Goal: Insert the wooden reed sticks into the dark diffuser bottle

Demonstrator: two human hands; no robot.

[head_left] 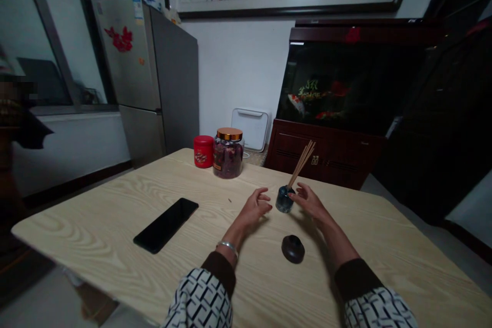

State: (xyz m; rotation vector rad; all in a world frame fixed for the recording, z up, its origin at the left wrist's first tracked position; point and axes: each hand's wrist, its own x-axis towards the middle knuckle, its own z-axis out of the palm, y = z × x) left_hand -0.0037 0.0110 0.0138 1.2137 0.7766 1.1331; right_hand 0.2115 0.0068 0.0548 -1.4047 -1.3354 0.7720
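A small dark-blue glass reed diffuser bottle point(284, 200) stands on the wooden table, with several thin reed sticks point(302, 164) leaning out of it to the right. Just left of the bottle is my left hand point(255, 206), its fingers curved and apart with nothing in them. On the other side, my right hand point(308, 201) has its fingers spread, and its thumb overlaps the bottle's edge; whether it touches the glass I cannot tell. Nearer to me, between my forearms, a round dark-brown cap point(293, 249) with a hollow in it lies on the table.
A black phone point(166, 225) lies at the left of the table point(96, 210). Towards the back edge stand a red canister point(203, 151) and a clear jar point(228, 156) with a copper-coloured lid. Beyond are a fridge point(172, 72) and a fish tank point(346, 82).
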